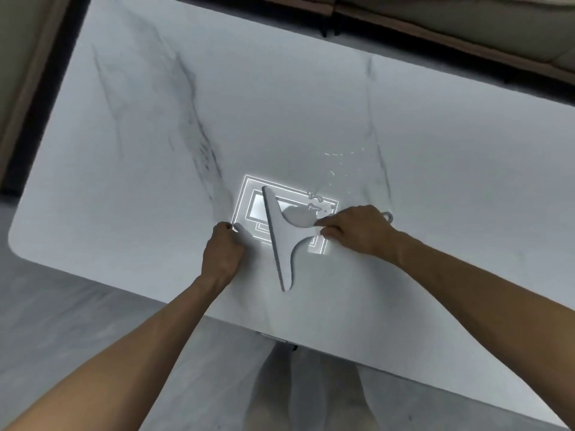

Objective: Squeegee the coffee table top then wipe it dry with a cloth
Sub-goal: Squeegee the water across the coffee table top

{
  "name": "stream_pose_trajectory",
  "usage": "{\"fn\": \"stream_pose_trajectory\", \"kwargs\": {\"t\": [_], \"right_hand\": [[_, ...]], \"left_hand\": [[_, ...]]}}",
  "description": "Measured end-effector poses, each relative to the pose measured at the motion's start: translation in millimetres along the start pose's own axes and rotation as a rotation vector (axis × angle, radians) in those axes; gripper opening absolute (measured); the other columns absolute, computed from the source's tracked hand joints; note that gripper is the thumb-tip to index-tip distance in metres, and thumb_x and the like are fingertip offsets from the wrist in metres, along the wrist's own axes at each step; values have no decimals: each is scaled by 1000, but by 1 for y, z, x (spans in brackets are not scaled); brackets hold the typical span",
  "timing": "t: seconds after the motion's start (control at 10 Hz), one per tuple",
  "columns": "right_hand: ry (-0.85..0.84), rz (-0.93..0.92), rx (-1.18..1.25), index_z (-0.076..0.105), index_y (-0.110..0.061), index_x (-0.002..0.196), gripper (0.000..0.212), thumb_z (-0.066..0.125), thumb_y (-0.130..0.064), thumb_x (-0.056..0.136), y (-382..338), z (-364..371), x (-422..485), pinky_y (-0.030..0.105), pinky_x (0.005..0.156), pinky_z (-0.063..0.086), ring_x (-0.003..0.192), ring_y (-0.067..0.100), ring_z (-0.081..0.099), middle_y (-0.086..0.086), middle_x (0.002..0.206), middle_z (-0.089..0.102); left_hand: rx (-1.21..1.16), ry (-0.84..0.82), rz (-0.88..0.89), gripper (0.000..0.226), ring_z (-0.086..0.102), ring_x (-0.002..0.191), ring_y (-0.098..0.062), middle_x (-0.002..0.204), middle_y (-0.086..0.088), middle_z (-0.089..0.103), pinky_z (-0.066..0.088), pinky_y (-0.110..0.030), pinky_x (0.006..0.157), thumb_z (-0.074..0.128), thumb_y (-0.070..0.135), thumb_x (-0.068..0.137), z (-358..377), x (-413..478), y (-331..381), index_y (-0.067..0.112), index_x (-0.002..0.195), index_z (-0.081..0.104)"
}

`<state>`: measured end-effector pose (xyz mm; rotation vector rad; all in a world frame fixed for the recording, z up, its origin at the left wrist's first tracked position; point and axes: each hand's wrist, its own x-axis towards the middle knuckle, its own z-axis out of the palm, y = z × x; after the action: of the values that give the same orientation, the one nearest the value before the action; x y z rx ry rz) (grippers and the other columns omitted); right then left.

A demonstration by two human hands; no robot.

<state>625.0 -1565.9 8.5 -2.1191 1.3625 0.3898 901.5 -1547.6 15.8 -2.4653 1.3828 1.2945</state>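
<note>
A grey squeegee [281, 241] lies with its long blade on the white marble coffee table top [295, 88], near the front edge. Its handle runs to the right, and my right hand [357, 231] grips that handle; the hanging loop sticks out behind the hand. Water droplets [334, 169] glisten on the top just right of and behind the blade. My left hand [222, 253] rests on the table just left of the blade with its fingers curled; I see nothing in it. No cloth is in view.
A bright rectangular lamp reflection [249, 197] shines on the top under the squeegee. A sofa base [435, 35] runs along the far side. Grey floor [77, 321] lies at the table's near edge, where my legs stand.
</note>
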Motion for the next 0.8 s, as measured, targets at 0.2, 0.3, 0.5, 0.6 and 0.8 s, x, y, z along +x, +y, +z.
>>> {"fn": "stream_pose_trajectory", "kwargs": {"t": [0.2, 0.3, 0.5, 0.6, 0.8], "right_hand": [[74, 320, 84, 55, -47, 128, 36, 35, -51, 99, 113, -33, -51, 34, 86, 44, 113, 23, 62, -6, 124, 67], [67, 433, 91, 55, -47, 128, 36, 34, -50, 99, 152, -38, -88, 34, 84, 44, 111, 23, 62, -7, 122, 67], [48, 610, 44, 56, -48, 125, 36, 31, -51, 99, 207, -62, -157, 35, 79, 47, 102, 25, 64, -6, 110, 71], [166, 625, 159, 57, -44, 125, 36, 32, -51, 99, 217, -85, -145, 36, 79, 46, 101, 30, 63, -3, 110, 71], [359, 585, 370, 55, -29, 126, 35, 34, -36, 99, 223, -138, -8, 39, 82, 41, 103, 39, 56, 11, 115, 67]], "left_hand": [[22, -54, 93, 39, 58, 107, -31, 122, -15, 58, 43, -31, 83, 48, 15, 87, 37, -2, 71, 6, 125, 48], [116, -99, 177, 60, 51, 118, -34, 133, -18, 47, 43, -38, 92, 44, 22, 73, 56, 2, 102, 4, 130, 42], [374, -5, 173, 66, 39, 120, -54, 138, -38, 33, 37, -54, 100, 31, 31, 89, 94, 17, 165, -7, 142, 26], [366, -38, 130, 73, 23, 133, -59, 148, -39, 19, 25, -58, 112, 45, 30, 91, 104, 22, 184, -4, 148, 15], [232, -132, 72, 81, 15, 142, -49, 156, -29, 7, 21, -59, 115, 54, 24, 88, 104, 39, 192, 10, 152, 7]]}}
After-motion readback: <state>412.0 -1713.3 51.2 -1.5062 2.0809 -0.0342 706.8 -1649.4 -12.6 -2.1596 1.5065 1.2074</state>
